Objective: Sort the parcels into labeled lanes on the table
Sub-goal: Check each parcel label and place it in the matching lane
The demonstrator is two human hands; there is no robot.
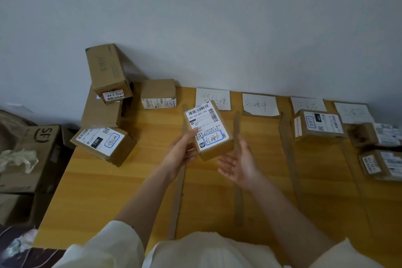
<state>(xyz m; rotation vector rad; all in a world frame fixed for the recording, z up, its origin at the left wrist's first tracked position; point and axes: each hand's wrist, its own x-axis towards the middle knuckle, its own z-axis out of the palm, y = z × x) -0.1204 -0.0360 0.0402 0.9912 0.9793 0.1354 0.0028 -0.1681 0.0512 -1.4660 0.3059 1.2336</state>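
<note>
A small cardboard parcel (208,129) is held up above the wooden bench (121,191), label side up, over the first lane. It is gripped by the left hand (182,153), thumb on the label, fingers under the left edge. The right hand (240,164) is held palm up with fingers spread and relaxed, just beside the parcel's lower right corner; contact cannot be told. A handwritten blue-framed mark is seen on the parcel's label.

Lanes are marked off by cardboard strips (238,159) laid along the bench. Four paper lane signs (213,99) are placed along the far edge by the wall. One parcel (318,126) is set in the third lane, and two more (378,135) in the rightmost lane.

At the left end a pile of unsorted boxes (104,102) is stacked, one box (106,72) tilted on top. A box with a label (103,144) is lying at the bench corner. A big carton (32,154) with crumpled paper is seen beyond the left edge.
</note>
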